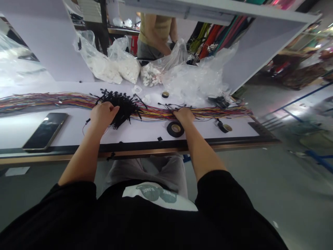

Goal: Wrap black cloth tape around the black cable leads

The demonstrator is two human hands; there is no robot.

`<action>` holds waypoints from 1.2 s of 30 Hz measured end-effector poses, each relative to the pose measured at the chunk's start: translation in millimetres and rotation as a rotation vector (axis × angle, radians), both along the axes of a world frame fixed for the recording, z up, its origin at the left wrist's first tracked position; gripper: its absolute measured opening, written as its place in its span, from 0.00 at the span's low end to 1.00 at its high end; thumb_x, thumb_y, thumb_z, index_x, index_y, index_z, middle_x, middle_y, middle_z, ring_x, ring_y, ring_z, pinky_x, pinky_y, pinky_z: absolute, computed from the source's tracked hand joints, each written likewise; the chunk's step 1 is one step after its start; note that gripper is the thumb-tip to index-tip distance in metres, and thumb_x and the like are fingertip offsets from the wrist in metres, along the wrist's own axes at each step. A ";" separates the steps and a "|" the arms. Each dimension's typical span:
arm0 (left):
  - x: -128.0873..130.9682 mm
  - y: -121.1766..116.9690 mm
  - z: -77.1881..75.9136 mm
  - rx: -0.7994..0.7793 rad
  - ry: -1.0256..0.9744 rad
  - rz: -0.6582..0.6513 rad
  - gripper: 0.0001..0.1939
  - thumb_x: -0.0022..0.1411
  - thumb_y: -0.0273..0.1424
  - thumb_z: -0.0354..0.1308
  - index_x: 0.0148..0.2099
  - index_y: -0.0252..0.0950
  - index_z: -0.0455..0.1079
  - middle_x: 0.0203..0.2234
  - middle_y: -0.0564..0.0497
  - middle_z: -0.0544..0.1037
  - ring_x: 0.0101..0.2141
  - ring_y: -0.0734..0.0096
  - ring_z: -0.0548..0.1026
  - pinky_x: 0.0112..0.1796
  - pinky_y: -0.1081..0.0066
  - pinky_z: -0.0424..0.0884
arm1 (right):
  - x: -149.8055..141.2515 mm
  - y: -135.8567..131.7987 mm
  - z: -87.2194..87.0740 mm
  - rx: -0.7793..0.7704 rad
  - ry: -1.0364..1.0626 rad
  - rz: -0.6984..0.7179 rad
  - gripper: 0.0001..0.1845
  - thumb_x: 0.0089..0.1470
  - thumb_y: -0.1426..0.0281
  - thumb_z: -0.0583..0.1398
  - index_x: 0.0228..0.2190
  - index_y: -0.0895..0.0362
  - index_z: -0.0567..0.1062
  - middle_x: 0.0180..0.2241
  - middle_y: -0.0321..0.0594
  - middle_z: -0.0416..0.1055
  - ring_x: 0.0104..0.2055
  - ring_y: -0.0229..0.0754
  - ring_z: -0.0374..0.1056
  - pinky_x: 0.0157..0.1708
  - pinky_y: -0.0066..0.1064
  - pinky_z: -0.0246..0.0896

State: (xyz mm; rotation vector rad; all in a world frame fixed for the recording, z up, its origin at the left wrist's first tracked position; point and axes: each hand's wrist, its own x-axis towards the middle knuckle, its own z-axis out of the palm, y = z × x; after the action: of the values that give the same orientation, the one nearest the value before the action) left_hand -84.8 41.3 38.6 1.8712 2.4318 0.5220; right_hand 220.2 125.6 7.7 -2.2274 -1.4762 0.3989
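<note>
A long bundle of coloured wires [215, 111] lies across the white table [145, 130]. A thick cluster of black connectors [124, 104] sits on its middle. My left hand [103, 114] is closed on the wires at the left edge of that black cluster. My right hand [184, 115] rests on the wire bundle further right, fingers curled down over the wires. A black tape roll [175, 129] lies just in front of my right hand.
A phone [46, 130] lies at the table's left front. A second tape roll [224, 127] and a small one [165, 94] lie nearby. Clear plastic bags [114, 66] of white parts stand at the back. Another person [156, 34] stands behind the table.
</note>
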 end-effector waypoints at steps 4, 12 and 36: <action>6.4 -3.9 1.1 0.087 -0.073 -0.052 0.15 0.58 0.40 0.49 0.34 0.37 0.72 0.30 0.46 0.77 0.35 0.59 0.74 0.33 0.67 0.63 | 8.8 -1.8 2.8 0.061 0.196 0.036 0.03 0.43 0.70 0.60 0.24 0.57 0.73 0.22 0.38 0.71 0.31 0.43 0.69 0.29 0.31 0.62; 48.0 0.1 -0.5 0.099 -0.455 -0.382 0.13 0.54 0.38 0.53 0.27 0.34 0.71 0.20 0.53 0.72 0.23 0.72 0.68 0.28 0.72 0.60 | 12.1 -16.4 22.9 0.244 0.588 0.176 0.09 0.47 0.70 0.59 0.19 0.55 0.64 0.19 0.28 0.60 0.19 0.29 0.54 0.19 0.23 0.49; 121.5 -60.2 0.4 0.065 -1.077 -0.817 0.09 0.57 0.33 0.56 0.31 0.34 0.74 0.24 0.53 0.75 0.28 0.75 0.71 0.31 0.74 0.65 | -25.7 -154.2 31.9 0.434 0.841 0.514 0.16 0.49 0.55 0.61 0.33 0.54 0.73 0.20 0.28 0.64 0.19 0.31 0.56 0.20 0.25 0.53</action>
State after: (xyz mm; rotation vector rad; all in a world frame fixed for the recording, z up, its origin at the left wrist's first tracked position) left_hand 36.7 -18.9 39.0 1.6867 0.9149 1.1098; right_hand 194.5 -28.6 39.5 -1.0908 -1.4247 0.9280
